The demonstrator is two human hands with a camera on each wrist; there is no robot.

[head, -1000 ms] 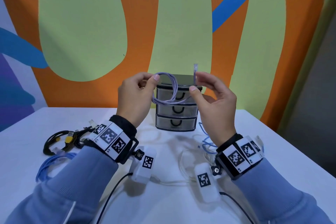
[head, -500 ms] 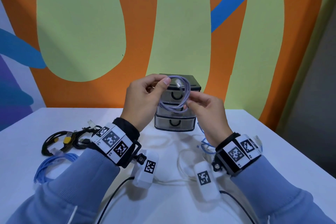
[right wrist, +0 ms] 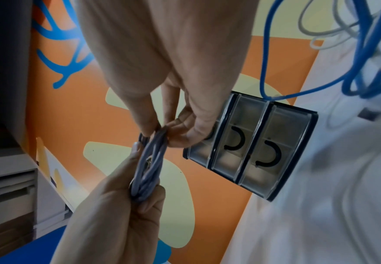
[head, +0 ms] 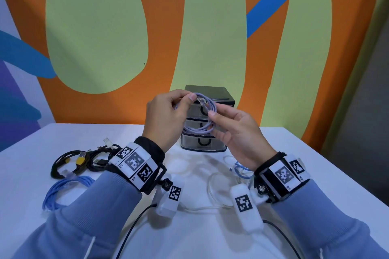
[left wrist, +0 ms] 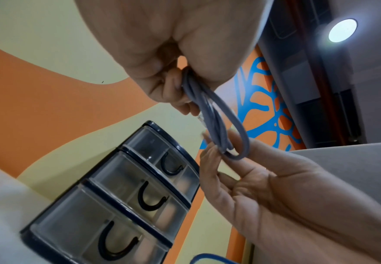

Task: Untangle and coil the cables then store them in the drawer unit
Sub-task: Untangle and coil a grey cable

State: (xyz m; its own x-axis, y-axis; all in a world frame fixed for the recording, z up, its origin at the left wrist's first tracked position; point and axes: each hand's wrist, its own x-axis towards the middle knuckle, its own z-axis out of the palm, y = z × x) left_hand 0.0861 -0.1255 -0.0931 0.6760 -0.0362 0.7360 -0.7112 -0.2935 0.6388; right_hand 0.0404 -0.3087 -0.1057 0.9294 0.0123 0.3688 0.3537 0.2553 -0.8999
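Presently, head view: a lilac cable (head: pixel 203 115) is held as a small coil in mid-frame, in front of the drawer unit (head: pixel 210 94), clear of the worktop (head: pixel 315 174).
Left hand, head view: the left hand (head: pixel 166 118) is clenched on the coil's upper left arc, thumb pressed near the clear plug.
Right hand, head view: the right hand (head: pixel 237 132) pinches the right side of the coil between thumb and fingertips.
Other cables, head view: a black bundle (head: pixel 69 164) and a blue cable (head: pixel 63 189) are seen at lower left; a second blue cable (head: pixel 242 170) and a white cable (head: pixel 212 187) lie at centre, all uncoiled or loose.
Left wrist view: the loops (left wrist: pixel 216 123) are seen running from the upper hand down to the right hand's fingertips (left wrist: pixel 210 157); three shut drawers (left wrist: pixel 126 198) sit at lower left.
Right wrist view: the strands are seen bunched edge-on at centre, pinched at top and gripped below; the drawer unit lies at right.
Step in hand, judged: the coil is being finished.
Doing it well: the loops should be kept even and pinched together, the plug end tucked through or under so nothing springs open, and one hand freed only once the other holds every turn, since a drawer must then be pulled out.
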